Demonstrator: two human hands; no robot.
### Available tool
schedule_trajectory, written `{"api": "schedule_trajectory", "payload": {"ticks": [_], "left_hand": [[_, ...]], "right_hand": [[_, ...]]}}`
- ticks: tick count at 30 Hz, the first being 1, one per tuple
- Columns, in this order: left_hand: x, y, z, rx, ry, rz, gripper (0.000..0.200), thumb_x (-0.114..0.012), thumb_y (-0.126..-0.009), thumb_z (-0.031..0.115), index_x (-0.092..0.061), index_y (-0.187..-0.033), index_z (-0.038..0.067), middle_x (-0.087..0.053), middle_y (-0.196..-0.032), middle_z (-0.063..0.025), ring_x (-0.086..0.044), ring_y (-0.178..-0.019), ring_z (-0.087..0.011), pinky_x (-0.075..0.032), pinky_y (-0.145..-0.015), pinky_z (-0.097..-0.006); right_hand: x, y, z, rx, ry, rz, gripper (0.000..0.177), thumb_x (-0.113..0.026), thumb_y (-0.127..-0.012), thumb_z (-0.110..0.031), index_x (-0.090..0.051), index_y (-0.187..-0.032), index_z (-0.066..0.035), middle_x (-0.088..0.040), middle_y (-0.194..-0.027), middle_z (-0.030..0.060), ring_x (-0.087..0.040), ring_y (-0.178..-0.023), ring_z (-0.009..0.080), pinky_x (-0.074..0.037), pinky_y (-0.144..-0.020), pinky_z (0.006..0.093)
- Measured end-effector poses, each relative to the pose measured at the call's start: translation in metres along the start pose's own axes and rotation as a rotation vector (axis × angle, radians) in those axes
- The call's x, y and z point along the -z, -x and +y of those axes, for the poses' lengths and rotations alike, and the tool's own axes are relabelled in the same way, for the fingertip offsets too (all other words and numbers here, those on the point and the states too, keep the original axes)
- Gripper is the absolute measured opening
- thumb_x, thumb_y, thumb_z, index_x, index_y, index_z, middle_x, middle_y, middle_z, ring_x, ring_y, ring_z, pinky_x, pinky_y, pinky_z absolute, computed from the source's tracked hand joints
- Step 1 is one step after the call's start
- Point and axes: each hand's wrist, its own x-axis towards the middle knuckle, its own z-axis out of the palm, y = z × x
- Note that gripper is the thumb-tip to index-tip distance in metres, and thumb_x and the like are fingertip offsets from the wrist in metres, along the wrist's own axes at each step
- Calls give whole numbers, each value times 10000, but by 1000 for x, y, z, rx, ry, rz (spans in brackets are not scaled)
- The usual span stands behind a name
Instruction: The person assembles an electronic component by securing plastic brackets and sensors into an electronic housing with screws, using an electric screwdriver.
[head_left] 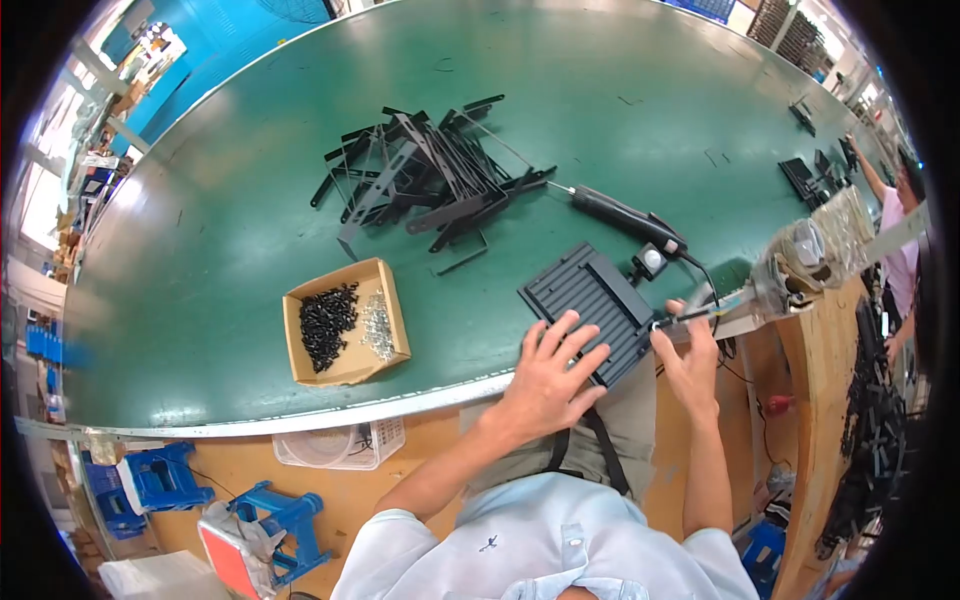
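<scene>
A black ribbed rectangular housing (590,290) lies tilted at the table's near edge, in front of my body. My left hand (552,385) rests on its near-left part with the fingers spread. At the housing's right corner my right hand (692,365) is closed, thumb and fingers together around something small and dark that I cannot make out. A small sensor with a white dome (652,261) sits just beyond the housing's right side. Behind it lies a black electric screwdriver (625,220), its bit pointing left and its cord running toward the right.
Left of the housing stands a cardboard box (400,335) of black and silver screws. Black metal brackets (435,175) are heaped farther back on the green table (220,260). A taped post (810,250) rises at the right edge. Another person (897,230) is at far right.
</scene>
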Motion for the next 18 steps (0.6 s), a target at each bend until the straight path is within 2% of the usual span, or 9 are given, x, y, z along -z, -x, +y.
{"api": "schedule_trajectory", "payload": {"ticks": [3,4,6,9,11,13,15,17,18], "left_hand": [[16,2,-5,-18,138,34,532,-878,-758,219,-700,-1240,82,-616,-1372,-138,-488,-1390,-385,-384,-1123,-587],[23,2,-7,-24,174,41,517,-881,-754,210,-706,-1222,76,-633,-1347,-137,-509,-1373,-380,-398,-1117,-577],[36,-3,-11,-15,150,112,424,-877,-745,138,-728,-1134,61,-695,-1193,-116,-613,-1237,-346,-471,-1045,-497],[46,-3,-22,15,45,168,353,-860,-740,60,-737,-1071,61,-712,-1104,-99,-662,-1101,-315,-508,-947,-435],[53,-7,-23,40,2,207,335,-858,-743,62,-738,-1056,61,-710,-1099,-101,-660,-1087,-314,-509,-938,-430],[64,-25,-22,58,-110,269,300,-854,-748,65,-743,-1026,62,-706,-1085,-108,-660,-1066,-316,-509,-930,-427],[80,-57,-24,18,-295,281,318,-828,-782,77,-720,-1080,61,-697,-1077,-108,-645,-1078,-327,-493,-950,-443],[87,-92,-32,13,-475,220,382,-807,-814,106,-681,-1173,67,-682,-1065,-108,-622,-1095,-323,-465,-976,-453],[87,-110,-38,7,-575,171,424,-797,-830,125,-656,-1226,71,-674,-1058,-108,-611,-1101,-317,-449,-987,-457]], "right_hand": [[8,23,30,11,45,205,280,-731,-921,-86,-683,-1180,10,-680,-1177,154,-649,-1045,258,-510,-922,365],[9,30,33,-67,-55,224,258,-731,-911,-73,-686,-1150,11,-684,-1148,152,-651,-1028,247,-512,-911,357],[17,49,35,-235,-248,269,214,-731,-891,-47,-694,-1092,14,-692,-1089,146,-656,-994,223,-518,-888,341],[19,75,24,-262,-217,93,119,-731,-879,-34,-697,-980,19,-696,-955,116,-659,-876,211,-532,-817,326],[10,77,14,-78,-260,-33,64,-732,-876,-26,-713,-923,13,-705,-884,108,-667,-789,207,-539,-743,345],[-2,85,18,-90,-320,-393,81,-730,-882,-53,-730,-943,2,-714,-875,139,-678,-761,221,-536,-708,349],[-34,98,52,-134,-263,-799,142,-723,-902,-132,-745,-989,-22,-724,-880,185,-715,-800,307,-556,-726,402],[-97,125,112,72,-147,-875,196,-700,-935,-224,-737,-1038,-62,-726,-910,166,-720,-846,351,-562,-766,452],[-124,125,126,103,-42,-952,232,-673,-949,-257,-733,-1054,-59,-731,-925,167,-721,-870,361,-559,-786,472]]}}
